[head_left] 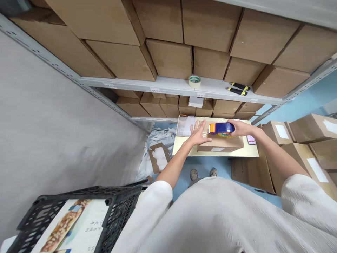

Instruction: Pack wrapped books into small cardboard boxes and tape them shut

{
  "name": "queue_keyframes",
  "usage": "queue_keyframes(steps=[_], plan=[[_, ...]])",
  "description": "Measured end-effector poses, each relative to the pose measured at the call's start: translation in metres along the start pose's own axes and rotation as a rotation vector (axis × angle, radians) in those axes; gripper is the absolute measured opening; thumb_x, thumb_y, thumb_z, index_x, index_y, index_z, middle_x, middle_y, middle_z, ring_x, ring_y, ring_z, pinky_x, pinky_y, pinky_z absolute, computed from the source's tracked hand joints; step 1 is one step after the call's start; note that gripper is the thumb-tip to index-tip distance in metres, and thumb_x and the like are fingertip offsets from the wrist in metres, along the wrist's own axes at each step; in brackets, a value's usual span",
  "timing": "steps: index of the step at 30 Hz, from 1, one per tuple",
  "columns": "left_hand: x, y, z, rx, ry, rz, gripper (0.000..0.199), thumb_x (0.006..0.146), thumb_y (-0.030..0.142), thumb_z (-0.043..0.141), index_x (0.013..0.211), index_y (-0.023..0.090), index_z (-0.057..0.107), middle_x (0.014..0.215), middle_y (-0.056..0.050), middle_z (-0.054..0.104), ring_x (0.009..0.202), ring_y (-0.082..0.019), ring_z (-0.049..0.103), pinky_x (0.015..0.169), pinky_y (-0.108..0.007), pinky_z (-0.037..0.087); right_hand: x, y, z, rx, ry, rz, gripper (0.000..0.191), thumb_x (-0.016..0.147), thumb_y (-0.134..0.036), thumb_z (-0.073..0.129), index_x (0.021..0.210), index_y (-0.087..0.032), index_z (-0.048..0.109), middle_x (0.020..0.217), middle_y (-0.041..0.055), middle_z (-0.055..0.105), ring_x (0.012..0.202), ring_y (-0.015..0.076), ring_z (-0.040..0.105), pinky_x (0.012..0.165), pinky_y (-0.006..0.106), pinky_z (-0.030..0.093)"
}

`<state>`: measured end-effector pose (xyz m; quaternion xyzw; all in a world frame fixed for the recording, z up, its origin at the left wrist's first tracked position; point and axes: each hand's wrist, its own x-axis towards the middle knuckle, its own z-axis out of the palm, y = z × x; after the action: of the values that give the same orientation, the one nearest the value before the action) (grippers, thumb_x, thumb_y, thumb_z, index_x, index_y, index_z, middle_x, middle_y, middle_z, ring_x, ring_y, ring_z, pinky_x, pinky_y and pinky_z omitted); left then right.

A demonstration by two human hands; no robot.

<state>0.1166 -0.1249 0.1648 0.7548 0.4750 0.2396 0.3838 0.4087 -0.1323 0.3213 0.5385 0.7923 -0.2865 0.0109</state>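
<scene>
A closed cardboard box (231,143) lies on a small cream table (250,151), with a white label on its near side. My left hand (197,135) rests on the left part of the box top, fingers spread, beside a strip of clear tape. My right hand (238,128) is wrapped round the back end of a blue tape dispenser (221,128). The orange front of the dispenser is over the box top, a little right of my left hand. Part of the tape roll shows beneath the blue body.
Clear plastic sheets (183,130) lie at the table's left, a phone (251,140) at its right. On the shelf edge (173,84) are a tape roll (194,81) and two cutters (237,91). A black crate (121,207) stands lower left; cartons (292,154) are stacked right.
</scene>
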Motion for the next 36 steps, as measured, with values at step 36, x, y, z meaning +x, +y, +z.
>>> queue_keyframes(steps=[36], plan=[[0.003,0.008,-0.016,0.458,-0.151,-0.183,0.133,0.079,0.063,0.085,0.183,0.030,0.009,0.188,-0.012,0.022,0.173,-0.046,0.017,0.139,-0.067,0.009,-0.116,0.249,-0.027,-0.115,-0.051,0.091,0.034,0.075,-0.031,0.080,0.105,-0.026,0.062,0.108,0.0086,0.077,0.088,0.0288,0.068,0.082,0.040,0.051]])
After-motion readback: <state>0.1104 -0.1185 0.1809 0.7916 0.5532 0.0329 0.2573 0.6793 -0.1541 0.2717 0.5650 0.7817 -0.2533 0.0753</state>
